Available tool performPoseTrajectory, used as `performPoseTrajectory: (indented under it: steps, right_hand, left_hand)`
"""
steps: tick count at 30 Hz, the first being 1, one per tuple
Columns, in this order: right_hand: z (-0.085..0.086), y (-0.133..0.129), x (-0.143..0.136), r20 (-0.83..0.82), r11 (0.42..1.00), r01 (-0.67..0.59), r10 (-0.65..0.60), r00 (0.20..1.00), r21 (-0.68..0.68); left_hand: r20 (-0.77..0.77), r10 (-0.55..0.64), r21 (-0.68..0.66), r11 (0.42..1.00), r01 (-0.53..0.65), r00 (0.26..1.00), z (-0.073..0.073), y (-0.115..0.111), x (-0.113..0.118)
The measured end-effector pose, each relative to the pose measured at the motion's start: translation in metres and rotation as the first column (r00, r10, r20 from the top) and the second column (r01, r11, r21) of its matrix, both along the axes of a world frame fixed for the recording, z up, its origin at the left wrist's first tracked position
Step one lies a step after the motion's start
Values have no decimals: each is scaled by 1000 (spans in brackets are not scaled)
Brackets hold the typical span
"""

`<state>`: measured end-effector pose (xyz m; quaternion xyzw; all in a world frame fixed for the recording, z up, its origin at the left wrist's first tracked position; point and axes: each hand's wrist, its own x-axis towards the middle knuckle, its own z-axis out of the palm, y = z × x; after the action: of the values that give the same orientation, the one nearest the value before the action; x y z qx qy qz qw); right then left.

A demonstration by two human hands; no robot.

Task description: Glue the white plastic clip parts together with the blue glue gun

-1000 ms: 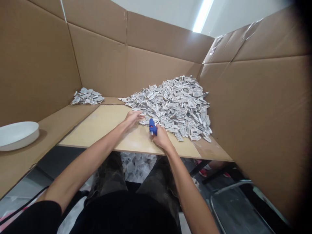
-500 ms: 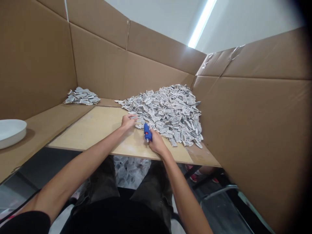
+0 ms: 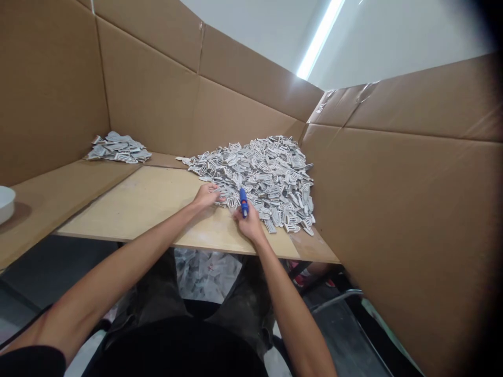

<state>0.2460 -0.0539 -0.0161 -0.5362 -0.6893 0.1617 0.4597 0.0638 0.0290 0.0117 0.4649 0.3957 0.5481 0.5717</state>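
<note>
My right hand (image 3: pixel 249 224) is closed around a small blue hand tool (image 3: pixel 244 203) with an orange-red spot on its side and a pale tip pointing towards me. Its exact kind is not clear. Beside it, my left hand (image 3: pixel 207 196) rests at the near edge of a large pile (image 3: pixel 263 173) of flat grey-white slotted pieces. The left fingers are bent together among the front pieces; whether one is pinched between them is hidden. A few loose pieces (image 3: pixel 232 201) lie between the two hands.
Cardboard walls (image 3: pixel 243 78) enclose the pale wooden tabletop (image 3: pixel 137 204). A smaller pile (image 3: pixel 120 148) of similar pieces sits in the back left corner. A white bowl (image 3: pixel 5 205) stands at the left edge. Below the table is a heap of translucent plastic bags (image 3: pixel 208 272).
The view has shifted a little to the right. My right hand has turned the blue tool and brought it slightly up, over the pile's front edge. My left hand stays at the pile.
</note>
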Motion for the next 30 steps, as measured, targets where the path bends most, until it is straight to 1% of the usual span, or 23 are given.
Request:
performPoseTrajectory:
  steps: [2,4,6,10,12,15,18,20,21,23,26,30]
  right_hand:
    - [1,7,-1,-167,1000,-1,2,986,6]
    - [4,13,-3,-228,999,27,-21,974,26]
    - [9,14,-5,-194,996,79,-68,979,49]
    - [14,10,-8,-132,983,163,-151,980,84]
    - [14,6,-9,-118,978,175,-161,980,115]
    - [13,1,-9,-81,974,164,-153,985,155]
    - [13,0,-9,-99,976,154,-140,985,156]
    - [13,-1,-10,-134,977,147,-126,983,157]
    - [13,-1,-10,-149,977,140,-115,982,163]
    - [13,-1,-12,-165,975,126,-96,982,182]
    - [13,-4,-14,-163,973,95,-61,985,211]
    - [14,-9,-17,-103,978,70,-50,993,197]
  left_hand:
    - [-36,-60,21,998,61,998,0,-5,2]
    - [-110,-94,60,993,101,989,-1,-9,2]
    - [-182,-136,101,982,156,974,-3,-14,0]
    - [-220,-241,171,944,281,945,-9,-19,-3]
    - [-229,-235,210,936,283,945,-12,-18,-2]
    - [-227,-192,264,931,250,955,-14,-11,-3]
    - [-248,-152,236,948,212,957,-14,-4,-5]
    - [-226,-161,192,960,206,961,-12,-4,-5]
    - [-198,-195,169,959,229,961,-11,-6,-5]
    - [-144,-309,127,936,327,940,-7,-13,-3]
    - [-140,-472,106,867,487,871,-2,-24,-2]
    - [-164,-578,100,796,597,799,4,-32,-3]
